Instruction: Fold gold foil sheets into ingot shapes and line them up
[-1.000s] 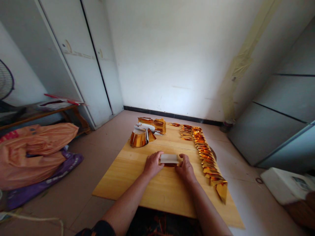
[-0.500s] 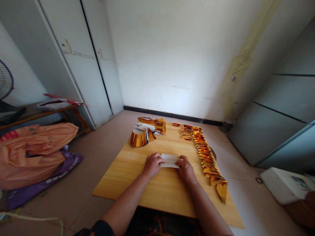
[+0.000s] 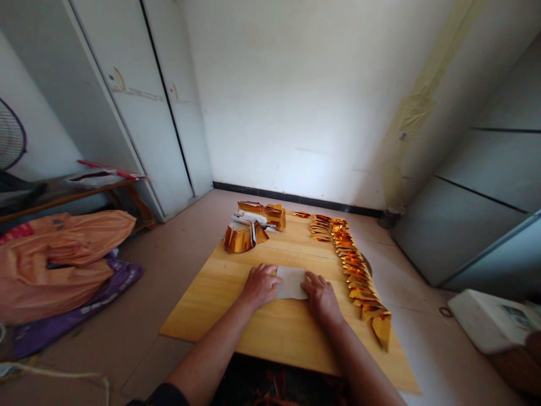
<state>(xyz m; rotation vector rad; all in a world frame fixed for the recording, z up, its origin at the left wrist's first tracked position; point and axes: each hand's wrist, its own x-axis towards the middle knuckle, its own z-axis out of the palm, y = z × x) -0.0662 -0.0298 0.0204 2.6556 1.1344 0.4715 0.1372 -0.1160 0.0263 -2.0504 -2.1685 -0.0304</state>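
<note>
A pale sheet of paper [image 3: 292,283] lies between my two hands on the wooden board [image 3: 211,304]. My left hand [image 3: 261,285] is at its left edge, thumb on the paper and fingers closed along the side. At the right edge my right hand [image 3: 321,294] grips the sheet the same way, its fingertips on the upper corner. Beyond the hands, stacked gold foil sheets [image 3: 239,239] with white backs stand at the back left of the board. A long overlapping row of folded gold foil pieces [image 3: 357,273] runs down the board's right side.
Orange and purple bags [image 3: 71,254] lie on the floor at left, below a wooden bench [image 3: 137,197]. A fan [image 3: 12,135] stands at far left. On the right are a white box [image 3: 486,318] and a grey cabinet [image 3: 477,186].
The paper, creased along its length before, now looks flatter and taller. Both hands have shifted slightly, with their fingers lying further along the paper's sides.
</note>
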